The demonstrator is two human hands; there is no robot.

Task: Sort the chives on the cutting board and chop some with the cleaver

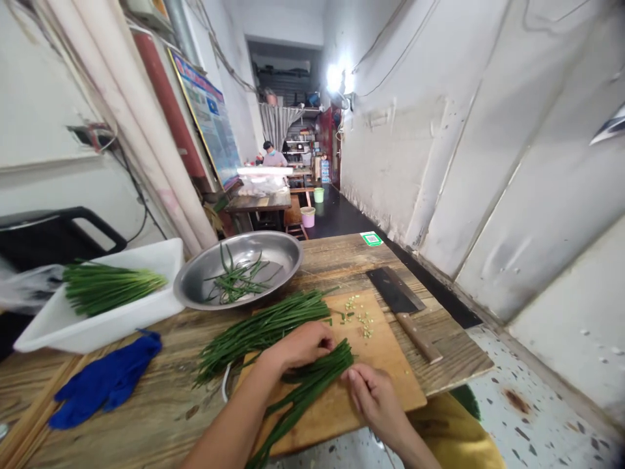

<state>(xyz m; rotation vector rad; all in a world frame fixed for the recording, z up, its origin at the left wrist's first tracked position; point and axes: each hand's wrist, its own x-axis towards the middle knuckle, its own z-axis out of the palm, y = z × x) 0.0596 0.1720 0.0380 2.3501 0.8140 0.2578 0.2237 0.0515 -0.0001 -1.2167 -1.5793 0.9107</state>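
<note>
A bunch of green garlic chives (pixel 317 378) lies across the wooden cutting board (pixel 390 365), its cut ends pointing away to the right. My left hand (pixel 305 345) curls over the far side of this bunch, its fingertips partly hidden. At the near right side, my right hand (pixel 374 394) has its thumb and fingers pinched together against the edge of the stalks. Behind my left hand rests a larger pile of garlic chives (pixel 273 326), partly on the board. Small chopped pieces (pixel 359 319) are scattered at the board's far end.
A cleaver (pixel 398 293) lies right of the board. Beyond the chives stands a steel bowl (pixel 288 251) with loose stalks. Leftward are a white tub (pixel 166 260) holding another bunch and a blue glove (pixel 105 387). A person (pixel 276 156) sits at a far table.
</note>
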